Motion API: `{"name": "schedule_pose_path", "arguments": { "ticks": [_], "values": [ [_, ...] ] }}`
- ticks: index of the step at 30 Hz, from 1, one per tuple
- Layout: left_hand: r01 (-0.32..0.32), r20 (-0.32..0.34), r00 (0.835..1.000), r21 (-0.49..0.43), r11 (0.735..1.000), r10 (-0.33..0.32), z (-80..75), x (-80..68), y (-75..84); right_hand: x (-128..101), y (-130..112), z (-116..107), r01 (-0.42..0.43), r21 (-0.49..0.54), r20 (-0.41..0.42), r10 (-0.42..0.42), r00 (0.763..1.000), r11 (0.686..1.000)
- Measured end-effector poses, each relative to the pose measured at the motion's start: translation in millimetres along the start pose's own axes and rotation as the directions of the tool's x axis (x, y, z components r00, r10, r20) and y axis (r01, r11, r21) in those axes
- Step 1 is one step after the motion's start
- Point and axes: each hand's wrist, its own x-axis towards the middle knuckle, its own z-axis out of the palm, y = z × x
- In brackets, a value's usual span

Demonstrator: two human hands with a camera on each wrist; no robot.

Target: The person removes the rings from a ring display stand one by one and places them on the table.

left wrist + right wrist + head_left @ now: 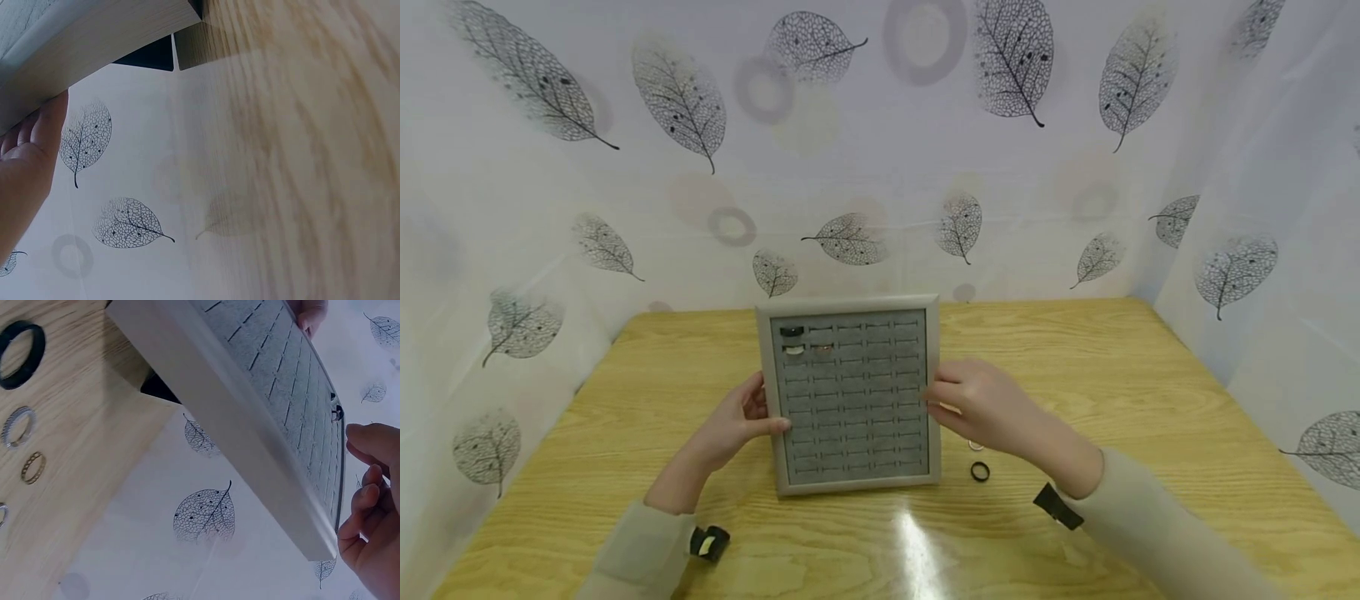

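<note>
A grey slotted ring display board in a pale frame stands tilted on the table. My left hand grips its left edge, thumb on the front and fingers behind. Three rings sit in its upper left slots: a black ring, a silver ring and a copper-toned ring. Beside the right edge of the frame is my right hand, fingers loosely curled. The right wrist view shows nothing between thumb and fingers of this hand; whether it touches the frame I cannot tell.
On the wooden table, right of the board, lie a black ring, a silver ring, a gold chain-patterned ring and another partly visible ring. A leaf-printed curtain surrounds the table's back and sides.
</note>
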Motion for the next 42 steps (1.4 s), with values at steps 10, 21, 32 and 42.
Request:
{"name": "schedule_pose_path", "arguments": {
  "ticks": [10, 21, 32, 42],
  "values": [
    [0.013, 0.004, 1.000, 0.001, 1.000, -0.013, 0.9, -0.4, -2.2, 32.1, -0.7, 14.9, 0.018, 0.043, -0.113, -0.013, 0.993, 0.999],
    [0.003, 0.005, 1.000, -0.037, 0.999, -0.003, 0.4, -0.9, -0.5, 57.8, 0.1, 36.4, 0.062, 0.006, -0.190, -0.059, 0.980, 0.998],
    [0.005, 0.013, 1.000, -0.044, 0.999, -0.004, 1.3, -0.3, 0.0, 76.1, -1.9, 53.2, 0.000, -0.077, -0.169, -0.013, 0.986, 0.997],
    [0.024, 0.010, 1.000, -0.040, 0.999, -0.023, 1.6, -0.5, 1.7, 88.6, -3.0, 64.0, -0.081, -0.149, -0.201, 0.050, 0.978, 0.985]
  ]
}}
